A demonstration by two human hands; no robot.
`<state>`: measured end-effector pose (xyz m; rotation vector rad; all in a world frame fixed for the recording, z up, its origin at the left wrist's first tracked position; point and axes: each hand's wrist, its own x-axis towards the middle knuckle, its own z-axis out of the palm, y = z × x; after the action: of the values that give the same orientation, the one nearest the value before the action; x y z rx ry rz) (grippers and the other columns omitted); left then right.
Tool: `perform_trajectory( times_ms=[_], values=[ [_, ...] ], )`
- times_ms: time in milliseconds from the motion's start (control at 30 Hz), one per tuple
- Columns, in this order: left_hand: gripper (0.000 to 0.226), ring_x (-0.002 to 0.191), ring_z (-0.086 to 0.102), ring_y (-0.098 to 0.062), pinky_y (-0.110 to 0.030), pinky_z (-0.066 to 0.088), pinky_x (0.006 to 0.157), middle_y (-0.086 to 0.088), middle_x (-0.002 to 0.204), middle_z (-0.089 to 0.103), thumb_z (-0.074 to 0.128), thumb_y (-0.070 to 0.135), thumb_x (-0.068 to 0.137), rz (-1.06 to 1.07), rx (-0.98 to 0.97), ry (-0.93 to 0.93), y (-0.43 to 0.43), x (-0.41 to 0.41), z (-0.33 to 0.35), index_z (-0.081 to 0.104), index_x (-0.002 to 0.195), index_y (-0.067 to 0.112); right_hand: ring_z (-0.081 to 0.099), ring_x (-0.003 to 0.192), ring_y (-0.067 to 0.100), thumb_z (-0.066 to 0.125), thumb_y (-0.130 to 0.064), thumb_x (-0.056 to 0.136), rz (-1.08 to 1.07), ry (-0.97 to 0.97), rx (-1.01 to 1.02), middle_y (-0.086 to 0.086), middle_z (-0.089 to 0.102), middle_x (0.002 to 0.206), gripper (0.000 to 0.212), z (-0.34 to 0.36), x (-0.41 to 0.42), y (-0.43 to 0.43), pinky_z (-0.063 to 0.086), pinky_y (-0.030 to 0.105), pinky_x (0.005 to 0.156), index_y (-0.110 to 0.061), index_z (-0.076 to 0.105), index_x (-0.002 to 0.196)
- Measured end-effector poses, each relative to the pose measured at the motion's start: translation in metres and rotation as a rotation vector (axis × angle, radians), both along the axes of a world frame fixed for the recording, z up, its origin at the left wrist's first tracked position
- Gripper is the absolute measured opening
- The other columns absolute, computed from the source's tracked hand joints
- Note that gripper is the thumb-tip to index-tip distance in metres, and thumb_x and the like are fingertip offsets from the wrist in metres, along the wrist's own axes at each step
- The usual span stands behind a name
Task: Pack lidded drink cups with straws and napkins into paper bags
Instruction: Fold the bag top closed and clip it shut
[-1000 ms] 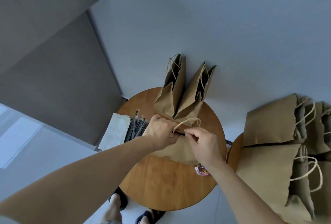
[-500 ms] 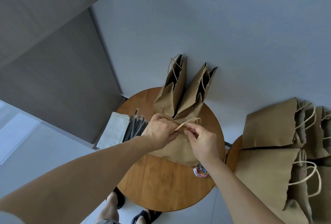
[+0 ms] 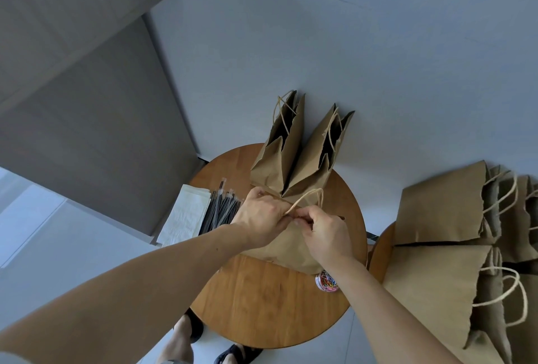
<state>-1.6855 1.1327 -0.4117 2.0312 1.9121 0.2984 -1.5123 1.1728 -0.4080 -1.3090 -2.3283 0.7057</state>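
Both hands meet at the mouth of a paper bag [image 3: 291,247] that stands on the round wooden bench [image 3: 262,299]. The left hand [image 3: 262,219] pinches the top edge of the paper, and the right hand [image 3: 326,232] pinches the same edge from the other side, fingers curled shut on it. One twine handle [image 3: 311,199] loops up just behind the knuckles. What the bag holds is hidden; no cup shows anywhere.

The likely trouble is the paper: the two grips sit very close, so a hard pull apart or a sharp fold could tear the rim. The free handle could get caught in the fold. Pressing down could also squash or tip a cup inside, if one is there.

Two open bags [image 3: 300,154] stand just behind, touching this one, and a shove could topple them. The tub of coloured clips [image 3: 327,282] sits at the bag's base near the bench edge, and a nudge from the right wrist could knock it off. Straws [image 3: 219,213] and napkins [image 3: 186,218] lie to the left, clear of the hands.
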Motion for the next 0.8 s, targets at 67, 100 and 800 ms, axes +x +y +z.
perform_trajectory(
  times_ms=[67,100,800],
  values=[
    [0.024,0.088,0.057,-0.011,-0.032,0.019,0.106,0.014,0.09,0.068,0.043,0.037,0.1,0.013,0.006,-0.006,0.0,0.001,-0.001,0.066,0.1,0.03,0.069,0.072,0.014,0.072,-0.022,0.088,0.023,-0.049,0.024,-0.007,0.075,0.082,0.011,-0.001,0.0,0.001,0.054,0.034,0.063,-0.02,0.076,0.098],
    [0.025,0.089,0.057,-0.011,-0.032,0.019,0.107,0.014,0.091,0.067,0.043,0.037,0.1,0.022,0.004,-0.006,0.0,0.002,-0.002,0.067,0.101,0.03,0.069,0.071,0.014,0.073,-0.024,0.087,0.028,-0.076,0.035,-0.006,0.074,0.08,0.011,-0.001,-0.001,0.001,0.053,0.033,0.062,-0.02,0.076,0.097],
    [0.059,0.121,0.049,-0.011,-0.036,0.034,0.108,0.013,0.127,0.058,0.066,0.05,0.079,-0.014,-0.064,-0.051,0.003,-0.039,0.014,0.05,0.134,0.037,0.05,0.078,-0.01,0.07,-0.052,0.08,-0.045,0.164,0.177,-0.012,0.06,0.104,0.047,0.02,0.053,0.009,0.042,0.006,0.067,-0.018,0.066,0.112]
  ],
)
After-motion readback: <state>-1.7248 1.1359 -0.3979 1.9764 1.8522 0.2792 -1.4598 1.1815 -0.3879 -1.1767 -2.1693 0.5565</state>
